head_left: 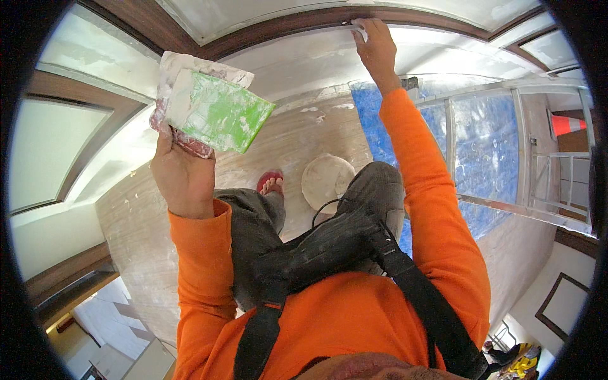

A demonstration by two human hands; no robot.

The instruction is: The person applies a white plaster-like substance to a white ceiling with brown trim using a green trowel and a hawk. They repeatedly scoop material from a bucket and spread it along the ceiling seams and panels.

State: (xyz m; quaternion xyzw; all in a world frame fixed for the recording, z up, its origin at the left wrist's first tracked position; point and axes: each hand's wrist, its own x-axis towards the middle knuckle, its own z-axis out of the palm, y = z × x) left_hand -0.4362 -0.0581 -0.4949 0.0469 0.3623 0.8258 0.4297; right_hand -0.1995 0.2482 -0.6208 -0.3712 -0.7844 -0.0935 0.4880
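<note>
My left hand (183, 178) is raised at the left, closed round a stack of putty-smeared flat tools. On top lies a green plastic putty spreader (231, 114), its face streaked with white. Beneath it shows a reddish flat piece (193, 144) caked in white putty; its exact kind is hidden. My right hand (378, 52) reaches far up to the dark wooden trim (297, 35) along the white wall panel. Its fingertips are at the trim's lower edge, thumb apart from the fingers, and I see no tool in it.
A round, putty-coloured bucket top (328, 182) stands by my knees. To the right, a metal ladder (522, 145) stands over blue sheeting (484, 152). An orange-and-white cone (567, 125) is at the far right. Putty specks mark the floor (142, 247); framed panels surround me.
</note>
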